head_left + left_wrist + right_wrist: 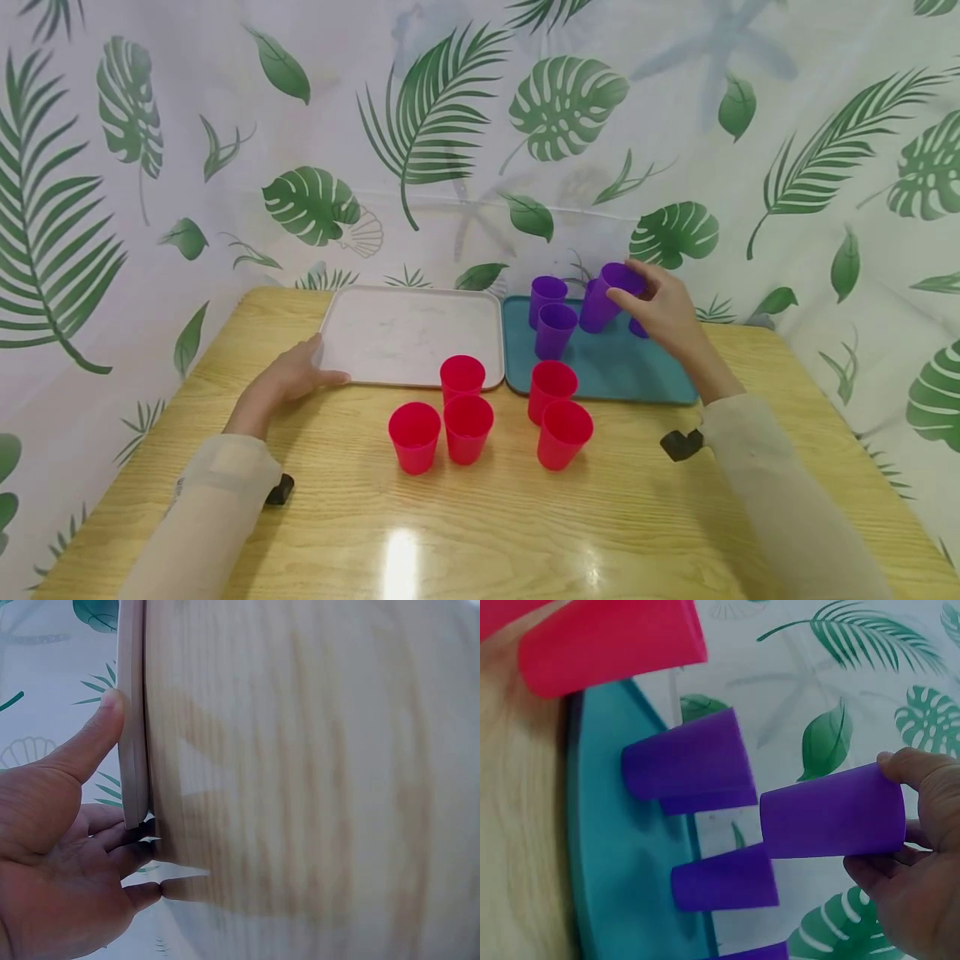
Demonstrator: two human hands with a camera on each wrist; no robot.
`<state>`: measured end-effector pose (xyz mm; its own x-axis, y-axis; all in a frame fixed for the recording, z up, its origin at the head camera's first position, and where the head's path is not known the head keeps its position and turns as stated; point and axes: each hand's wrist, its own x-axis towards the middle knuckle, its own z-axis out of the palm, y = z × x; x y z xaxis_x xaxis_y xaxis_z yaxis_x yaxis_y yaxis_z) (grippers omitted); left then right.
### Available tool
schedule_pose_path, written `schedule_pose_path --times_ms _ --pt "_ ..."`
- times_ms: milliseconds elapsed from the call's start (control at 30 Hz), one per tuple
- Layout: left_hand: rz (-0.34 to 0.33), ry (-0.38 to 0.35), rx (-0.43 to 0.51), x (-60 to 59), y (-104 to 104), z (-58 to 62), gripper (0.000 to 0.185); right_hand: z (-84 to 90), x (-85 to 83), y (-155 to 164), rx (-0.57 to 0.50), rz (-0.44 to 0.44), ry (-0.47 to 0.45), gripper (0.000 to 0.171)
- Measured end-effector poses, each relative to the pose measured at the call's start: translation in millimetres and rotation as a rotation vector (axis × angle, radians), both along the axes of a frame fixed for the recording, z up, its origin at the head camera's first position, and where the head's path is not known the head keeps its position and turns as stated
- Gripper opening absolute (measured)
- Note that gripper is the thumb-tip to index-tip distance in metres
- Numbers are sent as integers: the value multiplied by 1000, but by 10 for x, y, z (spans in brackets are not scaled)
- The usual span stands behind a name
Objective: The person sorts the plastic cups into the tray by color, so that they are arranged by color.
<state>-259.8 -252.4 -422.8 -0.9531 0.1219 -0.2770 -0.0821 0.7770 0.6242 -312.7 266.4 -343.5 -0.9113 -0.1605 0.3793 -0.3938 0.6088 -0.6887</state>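
Gripping a purple cup [609,297] near its rim, my right hand [663,315] held it tilted just above the teal tray [615,371], fingers curled round its top edge. Two more purple cups [551,317] stood upright on that tray to the left of the held one, and another was mostly hidden behind my hand. My left hand [288,379] lay at the near left corner of the grey tray [405,333], thumb [94,742] stretched along the tray's edge and the fingers reaching just under it, so it pinched that corner lightly. Five red cups [468,425] stood upright on the wooden table [480,517] in front of both trays, three nearer the grey one and two nearer the teal.
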Motion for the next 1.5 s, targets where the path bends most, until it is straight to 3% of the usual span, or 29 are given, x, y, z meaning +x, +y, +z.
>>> schedule_pose_path --times_ms 467,900,1500 --pt "-1 -12 18 -9 -20 -19 106 -394 -76 177 124 -57 -40 65" --pt "8 -18 16 -33 -27 -59 105 -610 -139 141 151 -72 -88 69" --pt "28 -35 16 -52 -36 -69 106 -680 -114 141 109 -61 -143 79"
